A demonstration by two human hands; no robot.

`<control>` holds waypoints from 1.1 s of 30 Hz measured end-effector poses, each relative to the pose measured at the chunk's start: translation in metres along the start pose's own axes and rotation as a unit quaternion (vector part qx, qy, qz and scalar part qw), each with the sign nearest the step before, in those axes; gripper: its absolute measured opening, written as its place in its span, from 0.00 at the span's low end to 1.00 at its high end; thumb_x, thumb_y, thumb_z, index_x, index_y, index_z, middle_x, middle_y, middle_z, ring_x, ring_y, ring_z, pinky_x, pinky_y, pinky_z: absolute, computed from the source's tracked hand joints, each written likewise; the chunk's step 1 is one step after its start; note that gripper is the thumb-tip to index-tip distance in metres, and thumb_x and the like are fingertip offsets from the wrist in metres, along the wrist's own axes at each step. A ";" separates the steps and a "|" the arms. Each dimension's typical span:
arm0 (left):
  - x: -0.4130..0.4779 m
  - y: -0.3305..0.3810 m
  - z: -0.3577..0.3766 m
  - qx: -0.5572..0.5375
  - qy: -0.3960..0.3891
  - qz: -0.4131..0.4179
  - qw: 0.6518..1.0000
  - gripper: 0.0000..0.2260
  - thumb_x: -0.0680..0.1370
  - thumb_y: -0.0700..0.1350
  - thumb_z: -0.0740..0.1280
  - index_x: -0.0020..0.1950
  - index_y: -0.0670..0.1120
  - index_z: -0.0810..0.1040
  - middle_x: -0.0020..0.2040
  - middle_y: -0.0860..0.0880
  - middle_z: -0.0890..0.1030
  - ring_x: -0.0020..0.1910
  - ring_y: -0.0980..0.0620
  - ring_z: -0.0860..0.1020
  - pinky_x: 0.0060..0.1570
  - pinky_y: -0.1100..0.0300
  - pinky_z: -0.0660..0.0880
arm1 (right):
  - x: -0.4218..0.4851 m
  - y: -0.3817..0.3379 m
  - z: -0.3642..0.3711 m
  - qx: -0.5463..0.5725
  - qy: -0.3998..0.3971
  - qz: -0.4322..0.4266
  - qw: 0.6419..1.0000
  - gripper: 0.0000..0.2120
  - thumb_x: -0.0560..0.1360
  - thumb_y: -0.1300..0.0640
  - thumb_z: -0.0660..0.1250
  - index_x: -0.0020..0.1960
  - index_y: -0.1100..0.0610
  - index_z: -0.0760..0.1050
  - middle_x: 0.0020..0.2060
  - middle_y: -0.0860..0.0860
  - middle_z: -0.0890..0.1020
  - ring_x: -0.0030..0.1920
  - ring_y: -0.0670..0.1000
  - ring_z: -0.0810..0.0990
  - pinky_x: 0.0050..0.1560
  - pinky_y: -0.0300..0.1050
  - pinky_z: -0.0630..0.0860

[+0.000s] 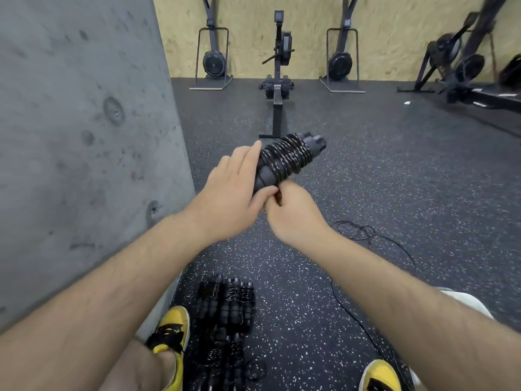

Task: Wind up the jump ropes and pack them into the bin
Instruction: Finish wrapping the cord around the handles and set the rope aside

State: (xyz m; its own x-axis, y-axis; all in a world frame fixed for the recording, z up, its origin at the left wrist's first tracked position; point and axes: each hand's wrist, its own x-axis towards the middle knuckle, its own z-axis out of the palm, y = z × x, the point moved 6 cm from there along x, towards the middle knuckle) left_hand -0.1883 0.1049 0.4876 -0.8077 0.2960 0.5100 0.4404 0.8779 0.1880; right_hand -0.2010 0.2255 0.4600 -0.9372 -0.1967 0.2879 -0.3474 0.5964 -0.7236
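Observation:
A black jump rope (287,158) is held in front of me, its cord coiled tightly around its two foam handles, which point up and to the right. My left hand (234,193) wraps the lower part of the handles. My right hand (293,213) pinches the cord's end at the bottom of the bundle, touching the left thumb. Several wound ropes (225,314) lie stacked on the floor between my feet. A loose black rope (363,235) trails over the floor to my right. No bin is in view.
A grey concrete wall (79,136) stands close on my left. A rowing machine (277,80) and ski trainers (212,52) line the far plywood wall. My yellow shoes (172,328) rest on speckled rubber flooring (366,170).

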 end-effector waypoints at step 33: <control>0.004 0.012 -0.026 -0.649 0.048 -0.108 0.752 0.18 0.85 0.43 0.51 0.69 0.57 0.72 0.56 0.43 0.82 0.39 0.41 0.79 0.33 0.55 0.71 | -0.032 -0.047 -0.086 0.025 0.215 -0.317 0.923 0.13 0.78 0.63 0.70 0.62 0.59 0.81 0.47 0.50 0.84 0.50 0.49 0.78 0.56 0.40 0.73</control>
State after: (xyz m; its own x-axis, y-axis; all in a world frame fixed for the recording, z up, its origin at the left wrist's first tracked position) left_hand -0.1763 0.1069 0.5134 -0.9105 0.1156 0.3969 0.3655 -0.2238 0.9035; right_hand -0.1523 0.2704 0.5392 -0.4509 -0.1593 0.8782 -0.8331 0.4284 -0.3500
